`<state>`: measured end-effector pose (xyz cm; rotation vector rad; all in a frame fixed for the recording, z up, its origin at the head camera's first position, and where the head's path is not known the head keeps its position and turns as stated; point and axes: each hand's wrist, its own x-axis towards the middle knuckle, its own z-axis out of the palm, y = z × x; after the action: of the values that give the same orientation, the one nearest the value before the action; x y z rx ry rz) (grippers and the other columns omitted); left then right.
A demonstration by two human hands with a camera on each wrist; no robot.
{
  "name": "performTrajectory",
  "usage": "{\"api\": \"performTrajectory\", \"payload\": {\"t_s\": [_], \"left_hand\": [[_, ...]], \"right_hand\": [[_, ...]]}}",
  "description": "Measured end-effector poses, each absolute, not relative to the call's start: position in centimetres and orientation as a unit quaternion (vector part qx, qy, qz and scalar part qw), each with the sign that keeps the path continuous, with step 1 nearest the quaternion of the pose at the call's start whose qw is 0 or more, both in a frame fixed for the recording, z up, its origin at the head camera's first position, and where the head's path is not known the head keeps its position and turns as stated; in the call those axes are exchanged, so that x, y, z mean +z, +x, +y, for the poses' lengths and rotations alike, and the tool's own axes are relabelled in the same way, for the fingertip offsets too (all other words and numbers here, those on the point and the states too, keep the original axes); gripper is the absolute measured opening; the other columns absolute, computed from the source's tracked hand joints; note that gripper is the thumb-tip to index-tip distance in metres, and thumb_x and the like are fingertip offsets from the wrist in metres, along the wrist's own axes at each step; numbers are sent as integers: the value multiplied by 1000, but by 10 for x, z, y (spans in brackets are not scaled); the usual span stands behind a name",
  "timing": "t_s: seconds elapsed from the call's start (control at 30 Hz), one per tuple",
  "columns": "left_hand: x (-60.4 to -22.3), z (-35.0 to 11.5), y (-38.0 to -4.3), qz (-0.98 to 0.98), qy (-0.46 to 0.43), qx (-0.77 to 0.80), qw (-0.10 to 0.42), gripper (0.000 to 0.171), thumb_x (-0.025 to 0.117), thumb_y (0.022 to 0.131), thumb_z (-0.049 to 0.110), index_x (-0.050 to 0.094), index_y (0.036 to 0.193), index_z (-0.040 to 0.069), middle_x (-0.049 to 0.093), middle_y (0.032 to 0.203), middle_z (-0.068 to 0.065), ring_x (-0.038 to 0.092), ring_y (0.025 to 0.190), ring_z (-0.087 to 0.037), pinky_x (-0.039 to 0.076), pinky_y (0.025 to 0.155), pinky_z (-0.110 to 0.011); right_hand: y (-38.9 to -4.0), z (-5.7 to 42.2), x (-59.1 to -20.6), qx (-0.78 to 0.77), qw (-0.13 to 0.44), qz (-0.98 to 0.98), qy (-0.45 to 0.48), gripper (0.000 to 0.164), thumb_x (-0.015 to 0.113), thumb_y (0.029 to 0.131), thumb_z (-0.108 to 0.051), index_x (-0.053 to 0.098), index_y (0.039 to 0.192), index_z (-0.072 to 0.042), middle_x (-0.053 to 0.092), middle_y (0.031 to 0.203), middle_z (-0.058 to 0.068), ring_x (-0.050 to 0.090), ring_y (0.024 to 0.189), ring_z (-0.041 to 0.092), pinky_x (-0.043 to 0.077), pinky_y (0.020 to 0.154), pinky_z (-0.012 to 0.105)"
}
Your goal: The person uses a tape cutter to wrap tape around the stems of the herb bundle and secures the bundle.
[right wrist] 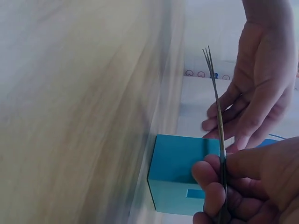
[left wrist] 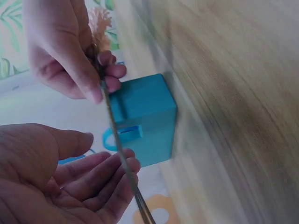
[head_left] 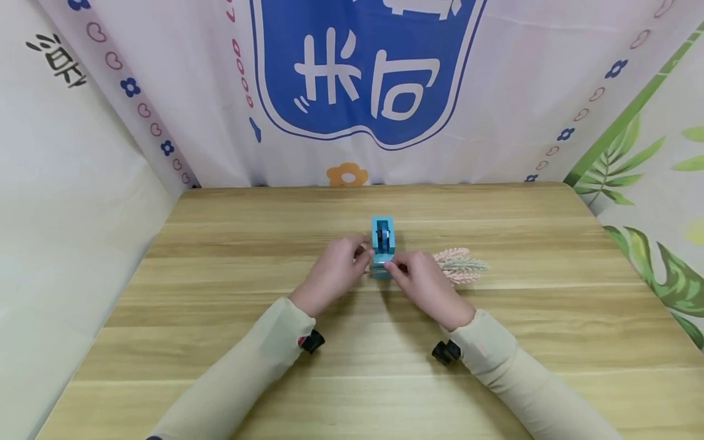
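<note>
A teal tape dispenser [head_left: 383,235] stands on the table between the two hands, its roll visible in the top slot. My right hand [head_left: 422,282] pinches a thin bundle of stems [right wrist: 216,100] between thumb and fingers, just in front of the dispenser. Pink and pale green flower sprigs [head_left: 462,266] spread out to the right, beyond that hand. On the dispenser's left side is my left hand [left wrist: 88,182], thumb and fingers apart and loosely bent. The stems cross its fingertips in the left wrist view; whether they touch cannot be seen.
The wooden table [head_left: 220,263] meets a white printed cloth [head_left: 220,122] at its back edge. Pale wall coverings stand at the left and right sides. A small black camera [head_left: 312,341] sits at the left wrist, with another black camera [head_left: 447,352] at the right.
</note>
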<state>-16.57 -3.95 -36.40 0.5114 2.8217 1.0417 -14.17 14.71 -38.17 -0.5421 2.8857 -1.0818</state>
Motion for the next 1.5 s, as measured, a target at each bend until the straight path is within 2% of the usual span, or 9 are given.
{"api": "performTrajectory", "payload": {"t_s": [0.1,0.27,0.5,0.63,1.1,1.27,1.5], "left_hand": [[-369,-38,-172,922,175,339,65,37,62,107,19,64,141,4,76,119,-12,69,91,-19,58,77,-31],[-373,-34,-176,923,183,330,79,43,61,107,18,59,148,7,72,134,-13,69,100,-18,59,83,-33],[-373,-32,-177,926,180,320,88,43,61,107,19,58,149,7,74,129,-13,56,70,-14,45,60,-23],[-372,-30,-176,925,184,320,88,43,61,107,19,58,149,7,74,126,-13,49,62,-12,39,55,-21],[-372,-31,-175,927,185,316,75,43,62,107,18,58,147,5,76,120,-13,52,66,-13,40,57,-22],[-372,-29,-174,924,183,325,81,43,61,107,19,58,148,5,75,125,-13,55,72,-13,43,60,-22],[-370,-30,-174,926,175,322,90,44,60,108,19,57,149,6,76,115,-12,48,61,-12,38,55,-22]], "right_hand": [[-142,146,-381,-346,8,922,-173,33,62,106,-18,67,78,-3,47,61,-2,39,53,10,33,52,23],[-142,146,-382,-344,3,922,-176,32,62,106,-17,66,77,-4,48,61,-2,39,54,10,34,52,23],[-141,146,-385,-310,-27,930,-195,33,64,105,-16,64,74,-6,52,64,0,43,57,10,37,55,23],[-139,147,-386,-286,-50,935,-202,29,65,104,-15,66,75,-8,54,66,0,45,61,11,39,58,25],[-141,148,-387,-277,-67,930,-233,24,68,102,-11,69,79,-5,57,68,0,46,63,10,41,59,24],[-140,149,-385,-269,-66,933,-228,19,69,101,-10,71,82,-5,63,73,2,49,65,11,42,59,24],[-142,149,-385,-266,-63,932,-236,19,68,101,-11,72,83,-5,65,74,2,49,66,10,43,59,23]]}}
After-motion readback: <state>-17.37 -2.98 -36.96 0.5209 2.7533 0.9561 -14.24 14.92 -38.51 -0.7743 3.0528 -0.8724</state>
